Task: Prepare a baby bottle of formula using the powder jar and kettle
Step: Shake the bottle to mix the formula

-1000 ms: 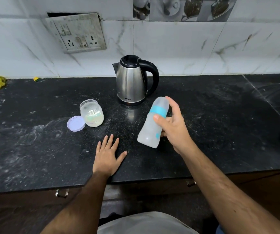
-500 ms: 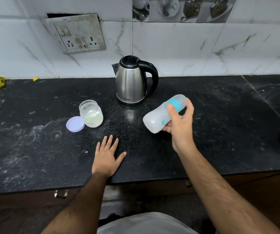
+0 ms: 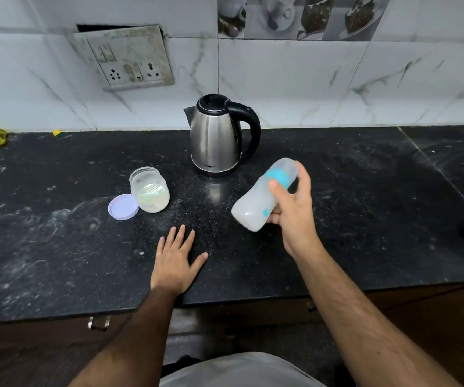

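The right hand grips the bottle around its middle, clear of the counter and tilted far over, base toward the person and capped teal end pointing up and away, just in front of the kettle. The bottle looks cloudy inside and the cap is on, so this is likely the mixing shake. To do it well, keep the thumb and fingers wrapped firmly below the teal ring, move from the wrist in short swings, and keep the cap end from knocking the kettle close behind. The left hand lies flat and spread on the counter, holding nothing; it steadies the body. The open jar stands to the left with its lid touching it on the near-left side, both well apart from the shaking.
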A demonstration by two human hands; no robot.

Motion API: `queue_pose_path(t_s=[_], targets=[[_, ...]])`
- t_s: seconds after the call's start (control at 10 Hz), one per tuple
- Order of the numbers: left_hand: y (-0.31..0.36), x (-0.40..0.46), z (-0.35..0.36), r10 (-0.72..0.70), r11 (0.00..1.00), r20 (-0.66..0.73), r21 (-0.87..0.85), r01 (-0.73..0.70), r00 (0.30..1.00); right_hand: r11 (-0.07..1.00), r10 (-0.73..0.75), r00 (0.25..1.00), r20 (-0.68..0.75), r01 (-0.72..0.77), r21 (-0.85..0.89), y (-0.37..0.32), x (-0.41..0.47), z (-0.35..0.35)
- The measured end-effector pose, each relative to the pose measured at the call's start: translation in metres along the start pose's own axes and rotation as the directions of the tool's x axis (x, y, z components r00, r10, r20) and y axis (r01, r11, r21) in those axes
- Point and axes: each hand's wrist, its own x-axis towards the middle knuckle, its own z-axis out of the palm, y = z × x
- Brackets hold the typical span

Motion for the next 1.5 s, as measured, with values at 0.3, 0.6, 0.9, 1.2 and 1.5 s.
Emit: queue_pose_path(t_s=[0.3,0.6,0.9,1.2,1.5], targets=[[0.0,-0.001,0.0,0.003,1.0,-0.011,-0.019,-0.003,1.0,0.999,0.012,0.999,-0.04,-0.01,0.039,0.0,0.001,0.006],[0.0,-0.001,-0.001,0.007,0.999,-0.025,-0.032,-0.008,1.0,0.999,-0.046,0.995,-0.087,0.046,-0.001,-0.002,0.002,0.009],[0.0,-0.001,-0.001,0.005,1.0,-0.017,-0.025,-0.005,1.0,0.998,-0.048,0.992,-0.117,0.051,0.022,-0.002,0.002,0.011],[-0.001,0.0,0.001,0.013,1.0,-0.021,-0.018,-0.014,1.0,0.997,-0.069,0.989,-0.134,0.074,0.032,-0.004,0.001,0.01],[-0.001,-0.001,0.0,0.009,1.0,-0.025,-0.017,-0.01,1.0,0.997,-0.063,0.991,-0.114,0.068,0.038,-0.004,0.002,0.011]])
